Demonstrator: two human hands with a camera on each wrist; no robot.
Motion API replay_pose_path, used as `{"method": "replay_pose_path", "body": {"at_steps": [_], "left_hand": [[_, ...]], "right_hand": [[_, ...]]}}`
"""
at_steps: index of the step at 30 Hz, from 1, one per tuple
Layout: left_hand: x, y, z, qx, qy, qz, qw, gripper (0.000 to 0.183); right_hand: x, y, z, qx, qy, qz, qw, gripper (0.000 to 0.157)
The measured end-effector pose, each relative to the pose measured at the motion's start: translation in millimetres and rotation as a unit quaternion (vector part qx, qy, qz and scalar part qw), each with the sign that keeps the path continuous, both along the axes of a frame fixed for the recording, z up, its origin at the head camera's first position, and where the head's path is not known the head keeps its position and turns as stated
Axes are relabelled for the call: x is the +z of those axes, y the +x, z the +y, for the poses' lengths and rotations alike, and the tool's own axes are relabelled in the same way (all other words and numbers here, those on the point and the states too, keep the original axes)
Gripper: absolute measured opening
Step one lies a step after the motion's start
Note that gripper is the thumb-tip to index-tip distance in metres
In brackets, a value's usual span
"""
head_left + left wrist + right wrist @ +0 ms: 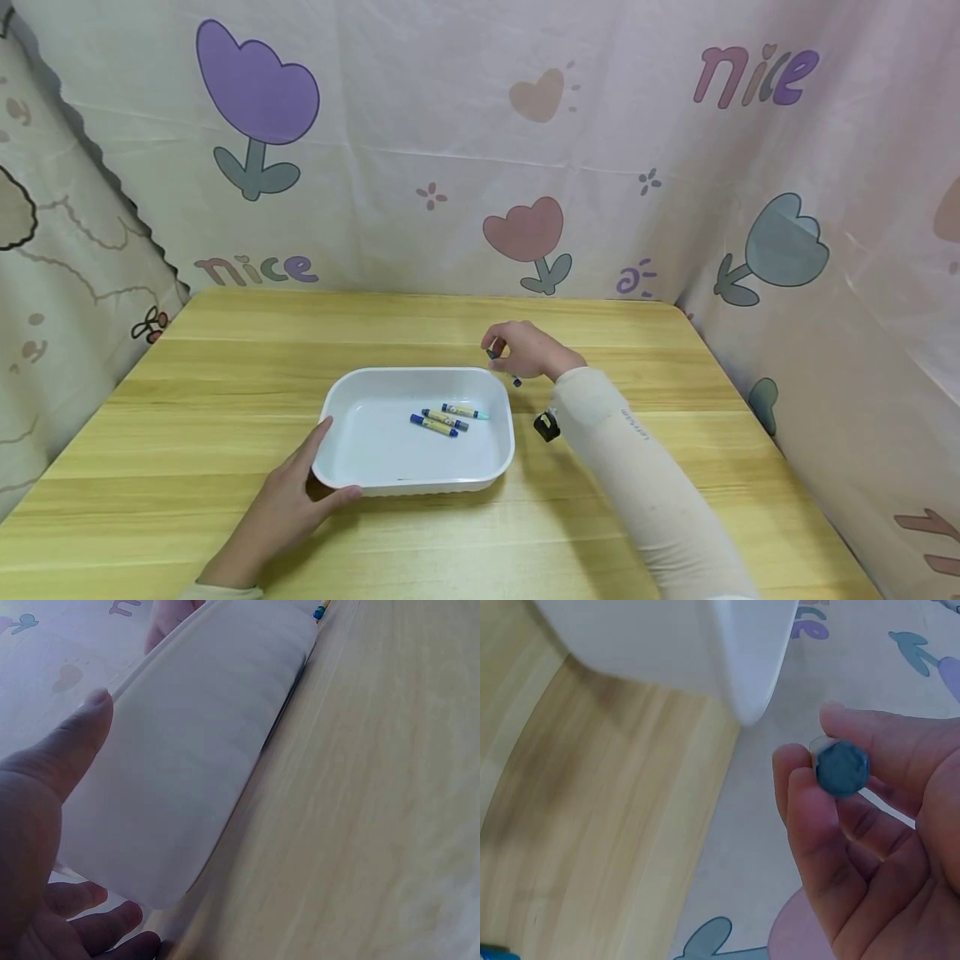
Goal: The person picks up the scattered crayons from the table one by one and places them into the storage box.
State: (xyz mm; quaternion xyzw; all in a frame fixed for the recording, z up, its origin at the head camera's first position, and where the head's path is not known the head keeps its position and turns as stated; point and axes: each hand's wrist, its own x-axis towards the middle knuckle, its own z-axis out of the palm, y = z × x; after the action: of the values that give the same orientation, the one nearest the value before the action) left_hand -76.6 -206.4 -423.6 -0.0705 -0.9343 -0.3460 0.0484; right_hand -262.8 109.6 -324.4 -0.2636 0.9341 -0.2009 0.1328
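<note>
A white plastic tray [405, 485] stands on the table, with three yellow-wrapped, blue-banded crayons [446, 420] lying in it. My left hand [288, 498] grips its near-left corner, thumb at the front and fingers along the left side; the left wrist view shows this thumb and fingers against the tray wall [180, 757]. Beyond the tray's far-right corner, my right hand [529, 350] pinches a crayon between thumb and fingers. The right wrist view shows that crayon [842, 769] end-on, its tip dark teal; the fingers hide most of its length.
Another crayon [517, 382] lies on the table just right of the tray, partly hidden under the right hand. A black wrist camera [547, 426] hangs at the right sleeve. Patterned curtains [405, 167] border the wooden table [187, 375] at the back and sides.
</note>
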Motion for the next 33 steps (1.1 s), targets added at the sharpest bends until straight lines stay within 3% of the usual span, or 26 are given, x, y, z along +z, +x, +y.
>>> {"method": "replay_pose_path", "body": {"at_steps": [8,16,24,33], "left_hand": [[-0.3,-0.5,0,-0.001,-0.001,0.001,1.0000,0.103],[-0.2,0.4,0,-0.002,-0.001,0.005,1.0000,0.102],[0.7,0.7,0,-0.002,-0.004,0.005,1.0000,0.102],[1.0,0.3,0,-0.002,-0.008,0.003,1.0000,0.102]], "right_hand": [[1.0,2.2,-16,-0.007,-0.021,-0.047,0.999,0.032],[0.6,7.0,-33,0.015,-0.013,-0.051,0.999,0.027],[-3.9,10.7,-49,0.061,0.009,-0.056,0.996,0.026],[-8.3,14.8,-63,0.073,0.041,-0.068,0.994,0.027]]}}
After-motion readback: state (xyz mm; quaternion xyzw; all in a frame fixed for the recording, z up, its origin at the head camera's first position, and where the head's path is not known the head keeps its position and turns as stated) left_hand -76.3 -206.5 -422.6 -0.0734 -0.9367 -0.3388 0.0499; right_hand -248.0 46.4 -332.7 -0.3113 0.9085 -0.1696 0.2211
